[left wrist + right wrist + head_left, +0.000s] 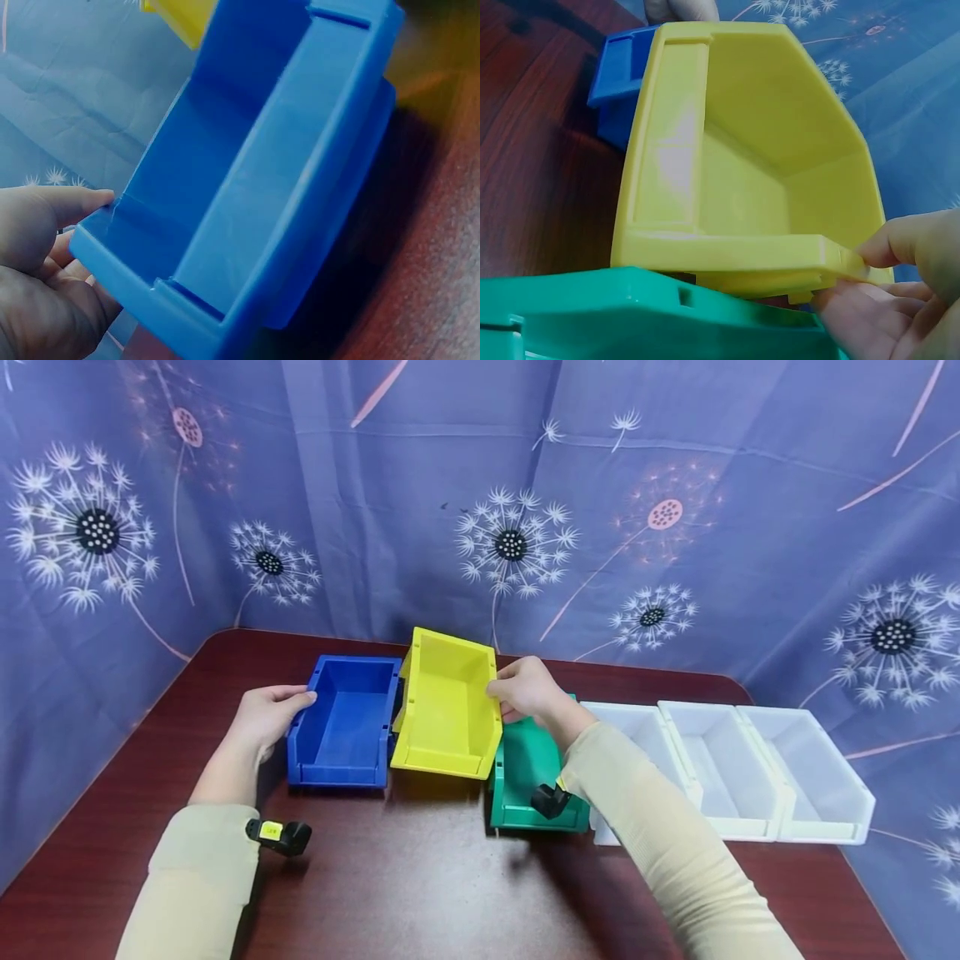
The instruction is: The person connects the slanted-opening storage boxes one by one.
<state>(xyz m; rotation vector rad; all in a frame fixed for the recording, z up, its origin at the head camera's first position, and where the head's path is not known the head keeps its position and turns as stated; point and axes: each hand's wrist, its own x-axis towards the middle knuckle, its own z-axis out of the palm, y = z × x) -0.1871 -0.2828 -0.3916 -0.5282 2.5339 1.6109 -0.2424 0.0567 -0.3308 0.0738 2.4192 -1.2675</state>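
A blue storage bin (345,727) stands on the left of the table, and my left hand (266,718) grips its left side wall, thumb on the rim and fingers beneath outside. My right hand (528,689) pinches the right rim of a yellow bin (446,706), thumb inside the edge. The yellow bin is tilted, raised above its neighbours, between the blue bin and a green bin (532,768). In the right wrist view the green bin's edge (630,307) runs close under the yellow bin (742,172). My right forearm covers part of the green bin.
Three white bins (735,768) stand side by side at the right, the nearest partly behind my right sleeve. The dark red-brown table (420,877) reaches back to a blue curtain (405,527) with dandelion prints. A small black camera is strapped to each wrist.
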